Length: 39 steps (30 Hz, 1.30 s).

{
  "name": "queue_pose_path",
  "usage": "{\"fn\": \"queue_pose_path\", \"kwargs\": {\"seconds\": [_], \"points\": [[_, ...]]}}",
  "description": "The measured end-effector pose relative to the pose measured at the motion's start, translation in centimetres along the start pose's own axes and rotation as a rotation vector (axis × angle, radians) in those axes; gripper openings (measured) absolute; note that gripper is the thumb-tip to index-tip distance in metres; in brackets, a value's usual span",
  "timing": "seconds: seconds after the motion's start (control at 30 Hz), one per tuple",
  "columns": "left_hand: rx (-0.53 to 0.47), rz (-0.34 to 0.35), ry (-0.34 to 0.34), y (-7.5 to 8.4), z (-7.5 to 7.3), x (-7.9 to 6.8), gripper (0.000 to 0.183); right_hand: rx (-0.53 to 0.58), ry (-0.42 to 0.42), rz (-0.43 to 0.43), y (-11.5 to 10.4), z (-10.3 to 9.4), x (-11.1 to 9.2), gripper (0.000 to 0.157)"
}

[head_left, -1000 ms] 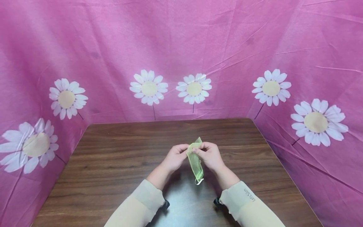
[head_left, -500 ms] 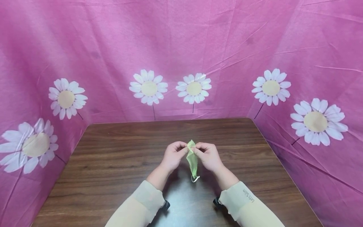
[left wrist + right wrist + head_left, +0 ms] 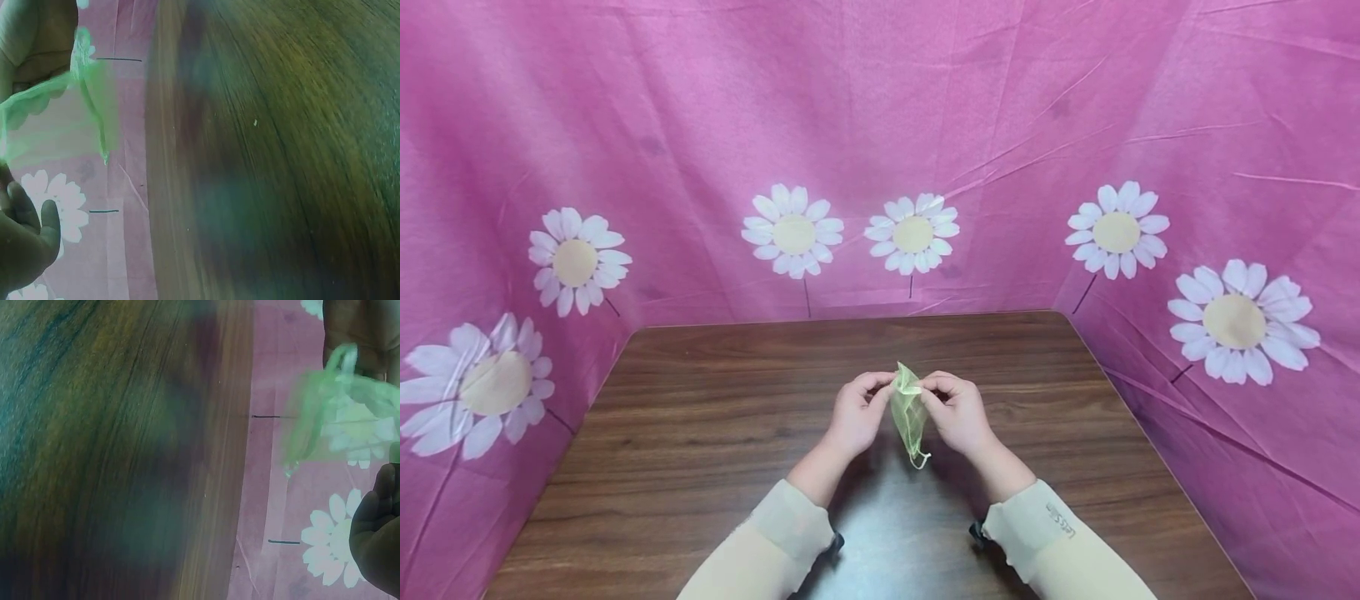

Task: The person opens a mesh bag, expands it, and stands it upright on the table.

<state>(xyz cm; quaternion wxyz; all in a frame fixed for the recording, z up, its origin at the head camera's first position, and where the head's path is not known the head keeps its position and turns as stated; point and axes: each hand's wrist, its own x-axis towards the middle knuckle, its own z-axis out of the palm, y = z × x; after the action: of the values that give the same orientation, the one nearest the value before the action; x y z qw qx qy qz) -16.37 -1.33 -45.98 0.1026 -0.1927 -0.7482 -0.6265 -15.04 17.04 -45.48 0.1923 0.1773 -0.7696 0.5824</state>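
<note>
A sheer light-green pouch (image 3: 910,412), seemingly an organza drawstring bag, hangs between the two hands over the middle of the table. A white cord loop (image 3: 921,462) dangles from its lower end. My left hand (image 3: 856,418) pinches the upper left edge between thumb and forefinger, while my right hand (image 3: 957,417) pinches the upper right edge the same way. See-through green fabric (image 3: 56,119) stretches between the hands in the left wrist view. From the right wrist, the pouch (image 3: 312,412) looks blurred, and the pinching fingertips are partly cut off.
The brown wood-grain table (image 3: 722,392) spreads beneath both hands. A pink cloth (image 3: 850,100) printed with white daisies surrounds its back and sides. Pale sleeves (image 3: 793,521) cover both forearms, with small dark devices (image 3: 835,543) at the wrists.
The pouch's top has swung leftward and its fabric has bunched, then spread wider. The right hand's pinch has shifted to the pouch's right edge; the cord end hangs slightly higher.
</note>
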Motion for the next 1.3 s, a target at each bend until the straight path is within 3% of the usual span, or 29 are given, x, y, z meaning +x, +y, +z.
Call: {"fn": "queue_pose_path", "kwargs": {"seconds": [0.27,0.4,0.53,0.67,1.07,1.3], "points": [[-0.118,-0.069,-0.019,-0.1,0.8,-0.3,0.012,0.046,0.005,0.013,0.1,0.3,0.1,0.007],[-0.121,-0.041,-0.037,0.0,1.0,-0.4,0.016,0.072,-0.019,0.017,0.1,0.4,0.0,0.005],[-0.097,-0.041,-0.002,0.1,1.0,-0.3,0.011,0.088,-0.044,0.010,0.2,0.3,0.0,0.002],[-0.078,-0.055,0.020,0.1,0.5,-0.2,0.006,0.088,-0.018,0.023,0.2,0.0,0.2,0.005],[0.040,-0.012,0.009,-0.1,-1.0,0.2,0.006,-0.055,0.020,0.015,0.6,-1.0,0.2,0.005],[0.010,-0.068,0.003,0.0,-1.3,0.1,0.007,-0.100,0.008,0.053,0.0,-1.5,0.0,0.005]]}}
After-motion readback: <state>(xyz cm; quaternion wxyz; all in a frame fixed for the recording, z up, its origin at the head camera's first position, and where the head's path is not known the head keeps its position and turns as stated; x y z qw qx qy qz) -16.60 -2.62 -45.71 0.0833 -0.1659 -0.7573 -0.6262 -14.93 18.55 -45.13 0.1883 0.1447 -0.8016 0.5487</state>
